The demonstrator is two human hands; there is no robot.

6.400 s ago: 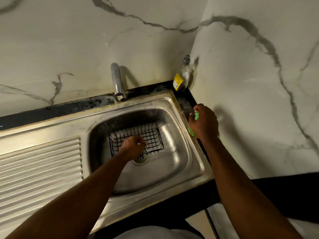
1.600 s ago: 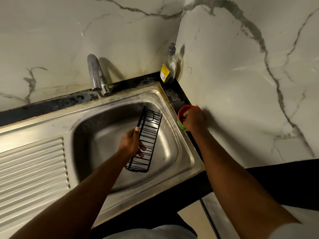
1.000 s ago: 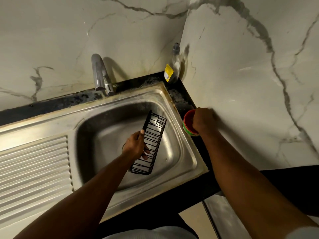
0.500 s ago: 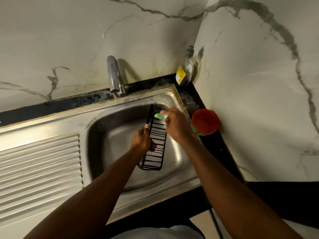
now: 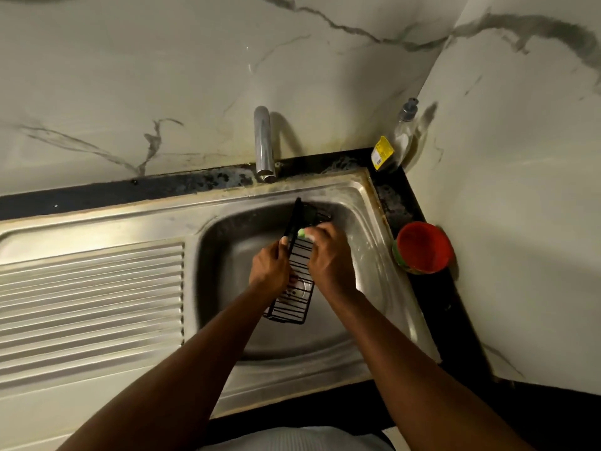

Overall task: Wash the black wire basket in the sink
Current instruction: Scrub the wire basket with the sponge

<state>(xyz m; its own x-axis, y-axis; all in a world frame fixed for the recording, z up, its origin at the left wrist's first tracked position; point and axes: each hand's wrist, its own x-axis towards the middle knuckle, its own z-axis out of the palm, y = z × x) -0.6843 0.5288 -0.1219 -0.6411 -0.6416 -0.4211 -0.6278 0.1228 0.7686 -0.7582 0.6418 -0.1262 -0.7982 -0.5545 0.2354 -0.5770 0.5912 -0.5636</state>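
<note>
Right now the black wire basket (image 5: 300, 255) stands on edge over the middle of the sink (image 5: 227, 229), above the drain. Its long axis runs from the sink's near edge toward the far edge, where the tap (image 5: 262, 141) stands. I cannot tell whether its near end rests on the basin floor.

The left grip (image 5: 271, 268) is clamped on the basket's left long side, about halfway along. The right grip (image 5: 328, 258) is closed round a small green sponge (image 5: 301, 233), which is pressed to the wires toward the basket's far end. So the basket lies between the two grips and touches both.

The right grip does the scrubbing, and I'd judge its strokes should follow that long axis, up toward the tap end or back toward the person. The washing looks barely begun. I see no water coming from the tap.

A red cup (image 5: 422, 247) sits on the dark desk by the sink's right edge, and a soap bottle (image 5: 398, 141) stands at the far right corner.
</note>
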